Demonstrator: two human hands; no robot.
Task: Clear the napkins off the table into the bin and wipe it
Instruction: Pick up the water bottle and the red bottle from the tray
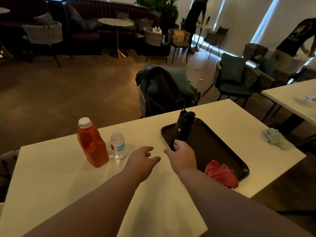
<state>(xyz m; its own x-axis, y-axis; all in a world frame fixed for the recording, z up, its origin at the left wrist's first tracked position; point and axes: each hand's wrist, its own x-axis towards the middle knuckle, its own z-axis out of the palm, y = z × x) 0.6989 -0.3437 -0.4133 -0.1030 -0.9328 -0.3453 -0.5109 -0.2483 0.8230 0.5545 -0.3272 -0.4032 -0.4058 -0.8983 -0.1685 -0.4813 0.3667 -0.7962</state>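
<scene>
A white table (51, 177) fills the near part of a dim lounge with a brown floor. A pale crumpled wad (275, 138), whether napkin or cloth cannot be told, lies near the table's right edge, well apart from both hands. Left of it sits a dark tray (213, 147), and at the tray's near corner lies a red crumpled cloth (221, 173), hanging partly over the rim. At the tray's left end the right hand (182, 158) has its fingers curled round the base of a black bottle (184, 127), which leans away from the person with its loop-handled cap pointing up. The left hand (142, 159) hovers just beside it over bare tabletop, fingers loosely spread and holding nothing. Further left stand a small water bottle (117, 145) and, touching or nearly touching it, an orange jug (91, 144) with a white cap, both upright. Beyond the table's far edge is a woven chair (164, 89) with a teal cushion and a dark garment draped over it. A second white table (280, 94) at the right carries crumpled paper (307, 100). Two people (195, 17) bend over tables by the bright windows.
</scene>
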